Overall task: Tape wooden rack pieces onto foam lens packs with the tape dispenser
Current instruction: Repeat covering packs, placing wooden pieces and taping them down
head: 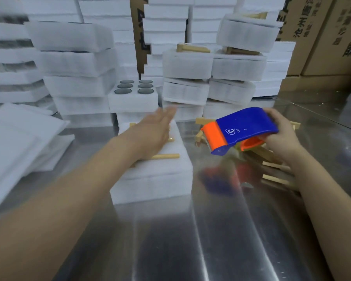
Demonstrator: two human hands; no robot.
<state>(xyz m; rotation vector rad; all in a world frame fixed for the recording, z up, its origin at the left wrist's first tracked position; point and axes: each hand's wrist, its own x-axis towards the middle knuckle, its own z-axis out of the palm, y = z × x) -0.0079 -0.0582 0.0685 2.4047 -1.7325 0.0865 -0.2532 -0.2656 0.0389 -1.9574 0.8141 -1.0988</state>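
Note:
A white foam lens pack [154, 175] lies on the steel table in front of me. A wooden rack piece [166, 156] rests across its top. My left hand [152, 130] lies flat over the pack and the wood, fingers straight and stretched toward the far edge. My right hand [280, 134] grips a blue and orange tape dispenser [241, 128], held in the air to the right of the pack, its orange blade end turned toward the pack.
Loose wooden rack pieces [272, 159] pile under my right hand. An open foam tray of dark lenses [133, 94] sits behind the pack. Stacks of foam packs [77, 63] with wood taped on some [187, 63] stand at the back. Flat foam sheets [18, 142] lie left; cardboard boxes [322, 37] stand right.

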